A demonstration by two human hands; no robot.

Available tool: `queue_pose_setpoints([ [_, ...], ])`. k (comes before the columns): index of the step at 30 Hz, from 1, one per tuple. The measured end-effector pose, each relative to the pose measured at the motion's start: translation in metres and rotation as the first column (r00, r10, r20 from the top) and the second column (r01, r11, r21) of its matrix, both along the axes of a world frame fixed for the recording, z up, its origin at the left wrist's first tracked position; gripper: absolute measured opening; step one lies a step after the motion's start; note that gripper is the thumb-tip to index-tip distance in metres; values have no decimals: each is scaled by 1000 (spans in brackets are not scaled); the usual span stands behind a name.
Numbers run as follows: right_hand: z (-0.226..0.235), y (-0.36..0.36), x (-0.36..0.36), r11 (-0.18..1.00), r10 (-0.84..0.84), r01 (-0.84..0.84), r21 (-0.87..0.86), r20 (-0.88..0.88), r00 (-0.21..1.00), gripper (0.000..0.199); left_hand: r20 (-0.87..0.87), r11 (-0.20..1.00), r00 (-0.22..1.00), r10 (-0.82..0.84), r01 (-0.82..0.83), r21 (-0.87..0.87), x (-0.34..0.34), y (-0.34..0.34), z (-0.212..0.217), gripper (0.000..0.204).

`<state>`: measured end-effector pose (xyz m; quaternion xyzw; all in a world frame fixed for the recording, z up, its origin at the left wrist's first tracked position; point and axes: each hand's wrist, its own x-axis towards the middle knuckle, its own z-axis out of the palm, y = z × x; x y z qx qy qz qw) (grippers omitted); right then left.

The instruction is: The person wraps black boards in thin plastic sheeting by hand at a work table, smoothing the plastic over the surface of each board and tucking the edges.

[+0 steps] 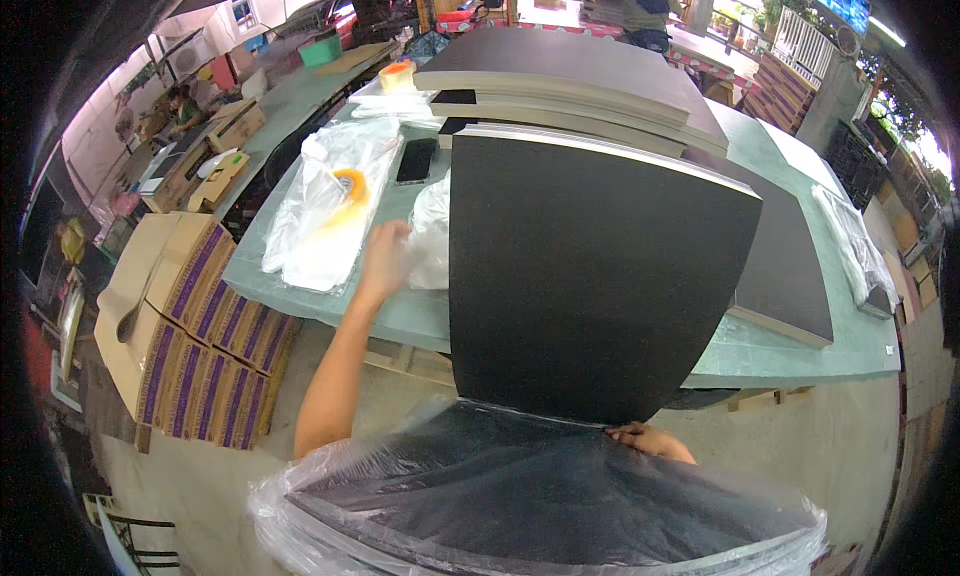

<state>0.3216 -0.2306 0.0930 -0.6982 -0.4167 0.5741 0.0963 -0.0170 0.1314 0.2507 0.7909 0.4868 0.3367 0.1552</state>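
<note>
A large black board [595,276] with a pale top edge rises in front of me, tilted. Its lower end meets the mouth of a clear plastic bag [540,496], through which more dark surface shows. At that seam, the fingers of my right hand [648,441] are closed on the bag's edge. My left hand [388,261] reaches over the green table, beside a crumpled white plastic piece [431,236]; its fingers are smeared by motion. Left of it lie flat plastic bags [325,246] with a yellow tape roll [350,184] on top.
Stacked dark boards [560,61] cover the back of the green table [400,321]. A black phone [416,161] lies near the tape. Another dark board [790,266] and a plastic-wrapped item [855,246] are at the right. Cardboard cartons [200,346] stand on the floor at left.
</note>
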Motion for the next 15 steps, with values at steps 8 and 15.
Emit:
queue_pose_setpoints([
  [8,20,-14,7,999,-1,2,54,-26,1000,37,494,985,868,-53,127,-118,54,27,73,27],
  [15,96,3,25,963,-36,-25,268,219,975,26,388,581,921,24,-328,745,-40,1,123,26],
])
